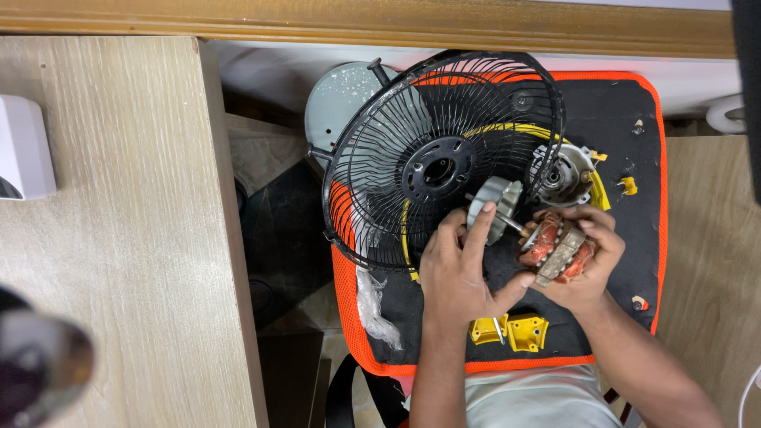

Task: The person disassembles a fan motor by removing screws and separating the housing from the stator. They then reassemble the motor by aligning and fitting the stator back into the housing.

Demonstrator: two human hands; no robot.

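My right hand grips a fan motor stator with reddish copper windings and a grey metal core. My left hand holds the silver rotor, whose thin shaft points toward the stator. Both hands work over a black mat with an orange border. A black wire fan guard lies tilted on the mat just above my left hand. A grey motor housing part rests above my right hand, partly behind the guard.
Two yellow plastic pieces lie on the mat near my wrists. A clear plastic bag sits at the mat's left edge. A round grey fan base lies behind the guard. A wooden tabletop lies left, with a white box.
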